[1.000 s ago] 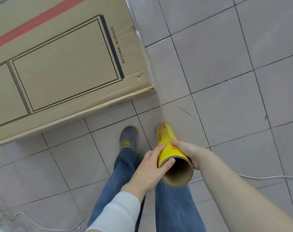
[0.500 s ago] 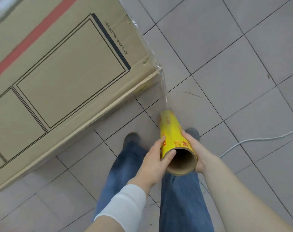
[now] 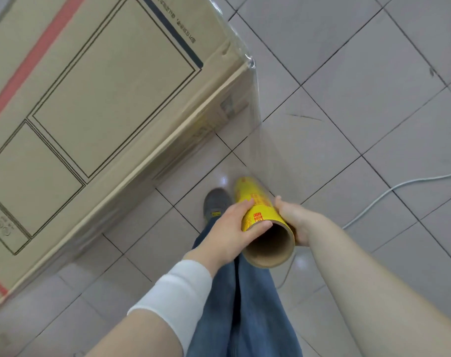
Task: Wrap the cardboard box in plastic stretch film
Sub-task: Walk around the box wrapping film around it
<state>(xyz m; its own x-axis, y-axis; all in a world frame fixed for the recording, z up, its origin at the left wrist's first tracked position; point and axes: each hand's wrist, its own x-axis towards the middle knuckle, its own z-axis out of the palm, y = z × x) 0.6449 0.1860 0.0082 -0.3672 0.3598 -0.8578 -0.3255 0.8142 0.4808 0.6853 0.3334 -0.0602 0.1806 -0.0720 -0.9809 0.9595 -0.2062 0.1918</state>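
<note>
Both hands are on the stretch film roll (image 3: 260, 207): left hand (image 3: 232, 233) curled round its near end with the thumb hooked over the brown cardboard core's rim, right hand (image 3: 295, 220) cupped against the other side. Glossy yellow label, red print. A clear film sheet (image 3: 255, 140) runs taut up to the cardboard box (image 3: 95, 99) corner, crinkled there. The box is matte brown, standing on grey floor tiles (image 3: 361, 86). Open tiles to the right, only a white cable (image 3: 389, 191) crossing them.

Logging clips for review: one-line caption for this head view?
Both hands, left and right, hold the film roll, film stretched to the box corner.
</note>
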